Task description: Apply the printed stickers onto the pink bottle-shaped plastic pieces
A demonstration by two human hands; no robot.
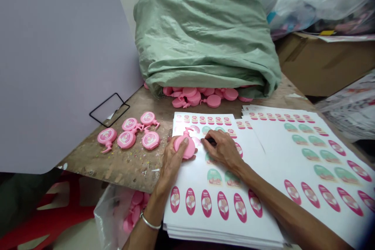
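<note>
My left hand (172, 154) is wrapped round a flat, round pink toy pump bottle (185, 149), its nozzle pointing away from me. The face turned up is plain pink. Beside it, my right hand (221, 146) has thumb and forefinger pinched at the edge of a pale pink round sticker (196, 141); whether the sticker has come off the sheet is hard to see. Both hands are over a stack of printed sticker sheets (199, 181), with green arched labels and magenta oval ones. Several pink bottles with labels on them (126, 140) lie on the table to the left.
A green cloth sack (205, 27) stands at the back, plain pink bottles (213, 100) spilling from under it. More sticker sheets (272, 152) lie at the right. A black wire frame (109, 109) sits by the left panel. Below the table edge hangs a clear bag (111, 211) of pink pieces.
</note>
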